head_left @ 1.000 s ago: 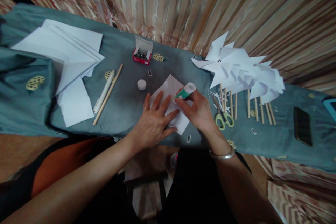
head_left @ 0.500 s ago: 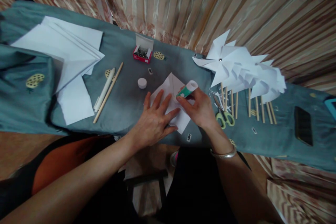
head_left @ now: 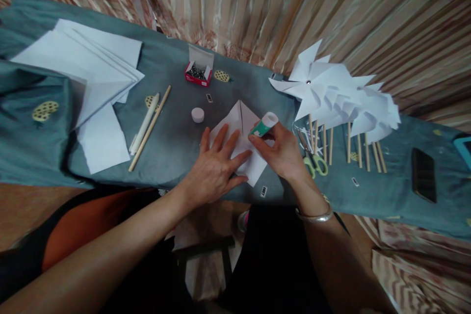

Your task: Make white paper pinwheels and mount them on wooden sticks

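A folded white paper square (head_left: 241, 122) lies on the grey-blue cloth of the table (head_left: 176, 132). My left hand (head_left: 215, 167) rests flat on the paper with its fingers spread, holding it down. My right hand (head_left: 281, 154) grips a green and white glue stick (head_left: 263, 126), tilted with its lower end on the paper near the centre. The glue stick's white cap (head_left: 197, 115) sits on the cloth to the left of the paper.
Several finished white paper pinwheels (head_left: 334, 98) on wooden sticks lie at the right, with green-handled scissors (head_left: 314, 162) beside them. A red box of pins (head_left: 197, 74), a wooden stick (head_left: 150, 127), a white pen (head_left: 145, 123), stacked white paper (head_left: 84, 73) and a dark phone (head_left: 424, 174) also lie here.
The hands and glue stick have hardly moved on the paper. The whole view has shifted slightly as my head moved.
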Demonstrator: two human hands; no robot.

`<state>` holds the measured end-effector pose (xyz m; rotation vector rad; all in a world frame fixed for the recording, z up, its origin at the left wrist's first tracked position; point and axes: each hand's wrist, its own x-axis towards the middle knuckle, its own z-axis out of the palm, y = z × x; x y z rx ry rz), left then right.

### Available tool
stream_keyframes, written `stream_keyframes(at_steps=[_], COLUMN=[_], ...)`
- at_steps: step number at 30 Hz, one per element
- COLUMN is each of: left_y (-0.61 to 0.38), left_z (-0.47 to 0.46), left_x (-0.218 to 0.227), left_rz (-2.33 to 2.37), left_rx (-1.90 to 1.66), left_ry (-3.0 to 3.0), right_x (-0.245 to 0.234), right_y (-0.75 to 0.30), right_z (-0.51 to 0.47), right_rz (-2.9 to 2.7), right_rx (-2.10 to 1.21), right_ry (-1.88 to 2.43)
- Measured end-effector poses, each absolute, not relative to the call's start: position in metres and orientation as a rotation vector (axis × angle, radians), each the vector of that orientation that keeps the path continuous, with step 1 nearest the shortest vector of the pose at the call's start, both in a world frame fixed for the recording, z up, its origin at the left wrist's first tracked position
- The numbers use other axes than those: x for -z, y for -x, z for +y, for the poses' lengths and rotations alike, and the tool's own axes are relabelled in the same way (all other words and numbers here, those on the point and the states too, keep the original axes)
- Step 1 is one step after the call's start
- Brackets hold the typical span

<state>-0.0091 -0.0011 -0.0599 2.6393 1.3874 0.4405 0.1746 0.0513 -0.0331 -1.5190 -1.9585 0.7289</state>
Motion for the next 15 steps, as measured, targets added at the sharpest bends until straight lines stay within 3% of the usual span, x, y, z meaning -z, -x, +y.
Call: stream_keyframes(at_steps=[15], left_y=[0.0097], left_z=[-0.0010], left_x=[0.0611], left_rz=[1.365], left_rx=[-0.453], left_ry=[-2.625], right_x=[0.0333], right_y=[-0.1770], right_z=[0.0480], right_rz=[-1.943], right_rx=[-0.799], right_ry=[1.506])
